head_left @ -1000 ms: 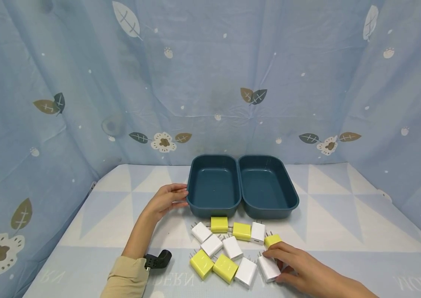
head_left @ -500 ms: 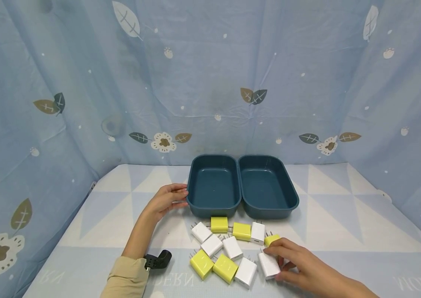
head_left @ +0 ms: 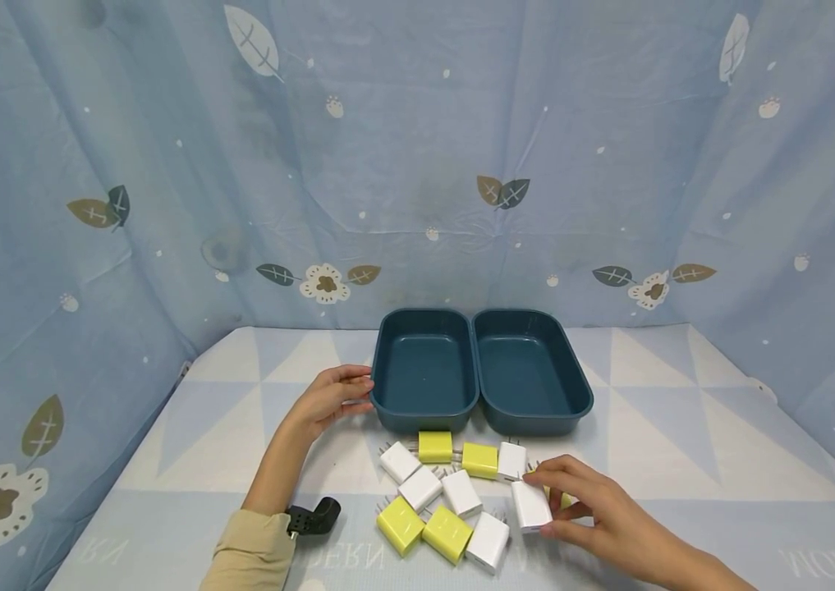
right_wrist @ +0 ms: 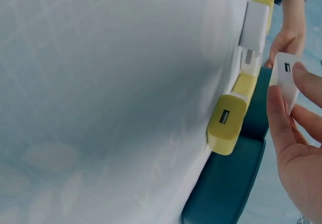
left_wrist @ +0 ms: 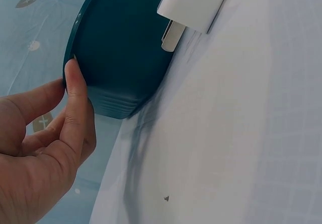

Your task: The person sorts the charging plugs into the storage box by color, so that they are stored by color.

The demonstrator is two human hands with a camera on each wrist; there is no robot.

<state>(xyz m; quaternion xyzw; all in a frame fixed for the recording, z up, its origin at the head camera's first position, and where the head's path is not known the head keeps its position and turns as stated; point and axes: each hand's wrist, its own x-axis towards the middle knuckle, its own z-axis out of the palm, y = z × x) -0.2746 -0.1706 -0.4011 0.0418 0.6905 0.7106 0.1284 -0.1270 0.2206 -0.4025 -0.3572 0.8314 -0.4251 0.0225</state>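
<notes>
My right hand [head_left: 598,513] pinches a white USB wall charger [head_left: 531,505] between thumb and fingers. In the right wrist view the charger [right_wrist: 288,80] is off the table, its port facing the camera. A yellow charger [right_wrist: 226,126] lies just beyond that hand, partly hidden by it in the head view. My left hand [head_left: 332,396] is at the left side of the left blue tray [head_left: 424,422]. In the left wrist view its thumb and a finger hold the tray's rim [left_wrist: 68,53]. Both trays are bare inside.
Several white chargers [head_left: 461,492] and yellow chargers [head_left: 447,533] lie loosely in front of the trays, prongs mostly pointing away. The right blue tray [head_left: 535,423] stands beside the left one. A patterned curtain [head_left: 417,164] rises behind the table.
My right hand has raised the white charger from the table and shifted it slightly forward, toward the trays. The left hand stays at the left tray.
</notes>
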